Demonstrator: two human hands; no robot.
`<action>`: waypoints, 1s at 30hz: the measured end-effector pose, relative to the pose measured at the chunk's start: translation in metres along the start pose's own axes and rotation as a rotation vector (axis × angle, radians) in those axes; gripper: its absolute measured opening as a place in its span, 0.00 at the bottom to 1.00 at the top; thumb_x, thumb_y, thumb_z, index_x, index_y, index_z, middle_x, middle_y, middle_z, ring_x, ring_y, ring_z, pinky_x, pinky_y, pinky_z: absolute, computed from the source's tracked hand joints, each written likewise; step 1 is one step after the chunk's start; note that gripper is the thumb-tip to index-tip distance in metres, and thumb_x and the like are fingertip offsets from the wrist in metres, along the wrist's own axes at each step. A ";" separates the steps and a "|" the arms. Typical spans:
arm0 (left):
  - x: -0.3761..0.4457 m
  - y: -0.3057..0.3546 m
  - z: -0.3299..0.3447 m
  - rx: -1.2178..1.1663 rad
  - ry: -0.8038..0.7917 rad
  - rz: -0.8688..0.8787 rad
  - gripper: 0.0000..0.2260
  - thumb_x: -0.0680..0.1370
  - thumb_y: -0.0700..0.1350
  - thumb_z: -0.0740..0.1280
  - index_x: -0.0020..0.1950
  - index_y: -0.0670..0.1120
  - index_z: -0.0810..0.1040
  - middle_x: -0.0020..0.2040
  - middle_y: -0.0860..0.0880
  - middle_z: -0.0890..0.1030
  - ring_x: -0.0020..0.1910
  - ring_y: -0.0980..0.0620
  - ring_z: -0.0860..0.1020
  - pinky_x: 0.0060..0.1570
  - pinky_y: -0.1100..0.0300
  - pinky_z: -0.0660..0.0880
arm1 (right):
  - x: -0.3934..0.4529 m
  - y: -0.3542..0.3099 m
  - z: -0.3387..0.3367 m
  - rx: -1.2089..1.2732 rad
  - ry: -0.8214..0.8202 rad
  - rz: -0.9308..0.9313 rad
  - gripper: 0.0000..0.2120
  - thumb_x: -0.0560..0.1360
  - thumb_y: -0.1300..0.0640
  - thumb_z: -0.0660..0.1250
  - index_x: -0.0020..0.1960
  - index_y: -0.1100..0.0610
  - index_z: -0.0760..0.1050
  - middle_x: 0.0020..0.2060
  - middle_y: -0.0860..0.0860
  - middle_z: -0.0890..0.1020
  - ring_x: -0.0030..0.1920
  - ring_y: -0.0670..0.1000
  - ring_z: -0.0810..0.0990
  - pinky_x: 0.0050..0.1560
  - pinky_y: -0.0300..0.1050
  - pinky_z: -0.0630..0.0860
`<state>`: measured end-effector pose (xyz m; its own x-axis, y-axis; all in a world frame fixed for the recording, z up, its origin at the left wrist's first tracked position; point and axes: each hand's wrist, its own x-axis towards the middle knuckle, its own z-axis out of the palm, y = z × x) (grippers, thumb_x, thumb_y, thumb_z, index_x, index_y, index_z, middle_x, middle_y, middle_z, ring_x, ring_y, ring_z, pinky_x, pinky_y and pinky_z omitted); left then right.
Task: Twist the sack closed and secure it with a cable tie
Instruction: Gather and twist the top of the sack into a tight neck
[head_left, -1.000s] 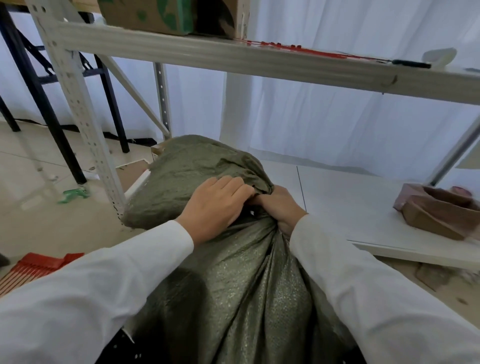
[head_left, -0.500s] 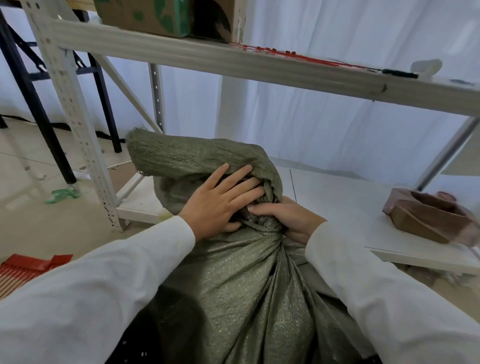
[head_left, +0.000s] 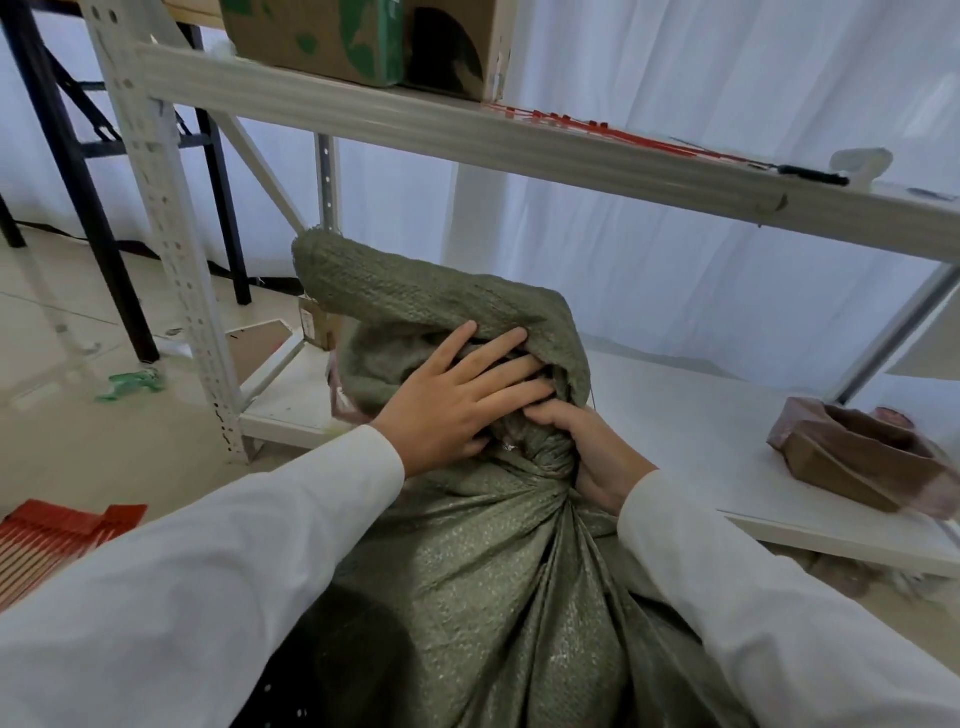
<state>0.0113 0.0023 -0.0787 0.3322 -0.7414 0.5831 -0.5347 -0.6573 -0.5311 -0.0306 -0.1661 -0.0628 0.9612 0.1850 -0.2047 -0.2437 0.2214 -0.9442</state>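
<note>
Head view: the right hand (head_left: 587, 457) curls round the twisted neck of the olive-green woven plastic sack (head_left: 493, 597), while the left hand (head_left: 457, 400) presses spread fingers (head_left: 498, 345) on the loose mouth just above it.

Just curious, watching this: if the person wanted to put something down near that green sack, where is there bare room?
The white lower shelf board lies bare between the sack and the brown cardboard piece. It is crowded at the twisted neck, where both hands, left and right, hold the sack.
</note>
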 end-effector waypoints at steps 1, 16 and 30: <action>-0.001 -0.001 0.001 0.007 0.009 -0.001 0.35 0.65 0.52 0.71 0.70 0.52 0.62 0.69 0.51 0.66 0.72 0.47 0.58 0.71 0.45 0.46 | 0.000 -0.001 0.000 -0.009 -0.025 0.032 0.19 0.69 0.63 0.65 0.58 0.69 0.75 0.52 0.67 0.79 0.50 0.61 0.80 0.56 0.56 0.77; 0.013 -0.015 -0.017 -0.190 -0.085 -0.151 0.41 0.64 0.45 0.73 0.73 0.50 0.58 0.70 0.47 0.68 0.51 0.45 0.77 0.45 0.54 0.73 | 0.000 -0.016 0.002 -0.226 -0.165 0.178 0.07 0.72 0.62 0.66 0.48 0.62 0.79 0.37 0.55 0.84 0.36 0.50 0.83 0.44 0.44 0.81; 0.019 -0.020 -0.025 -0.145 -0.501 -0.308 0.17 0.73 0.44 0.58 0.60 0.54 0.73 0.57 0.54 0.78 0.55 0.49 0.72 0.48 0.56 0.54 | 0.012 0.003 0.042 -1.377 0.202 -0.394 0.41 0.62 0.46 0.76 0.69 0.57 0.62 0.60 0.54 0.70 0.62 0.54 0.69 0.57 0.45 0.69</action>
<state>0.0090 0.0046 -0.0415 0.7954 -0.5162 0.3176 -0.4442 -0.8530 -0.2740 -0.0255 -0.1235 -0.0571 0.9652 0.1686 0.1999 0.2396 -0.8766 -0.4174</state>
